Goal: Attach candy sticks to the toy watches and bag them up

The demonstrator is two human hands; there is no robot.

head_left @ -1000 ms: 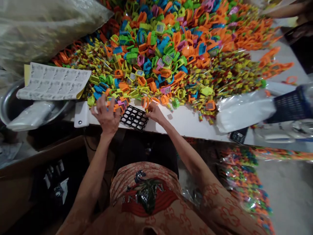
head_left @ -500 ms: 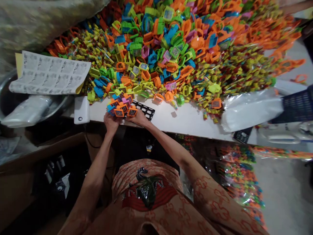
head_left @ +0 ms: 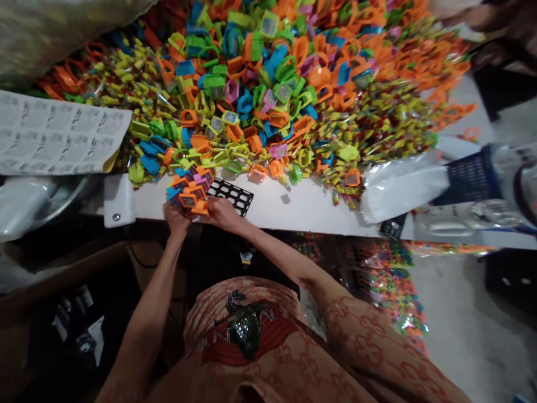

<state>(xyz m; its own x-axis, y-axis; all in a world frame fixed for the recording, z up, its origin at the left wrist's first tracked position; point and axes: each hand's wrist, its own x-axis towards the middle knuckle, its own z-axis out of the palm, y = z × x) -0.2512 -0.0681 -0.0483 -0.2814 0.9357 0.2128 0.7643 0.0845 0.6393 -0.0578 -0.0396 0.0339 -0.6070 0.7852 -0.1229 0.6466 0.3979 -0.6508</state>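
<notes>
While L hand [head_left: 177,219] holds a toy-watch cluster [head_left: 188,187] by the desk [head_left: 310,208] edge, R hand [head_left: 224,214] sits right up against it.
Head view: L grip clamped round cluster from below, orange, blue & pink pcs showing on top; R fingertips at an orange toy watch [head_left: 200,207] on cluster's near side, can't tell if pinched. Cluster's just L of black grid [head_left: 239,195], which lies flat on desk, partly behind R hand. Big multicolour pile [head_left: 251,95] covers far side. White box [head_left: 119,200] & printed sheet [head_left: 62,134] to L; white plastic bag [head_left: 403,184] to R, well apart from hands.
</notes>
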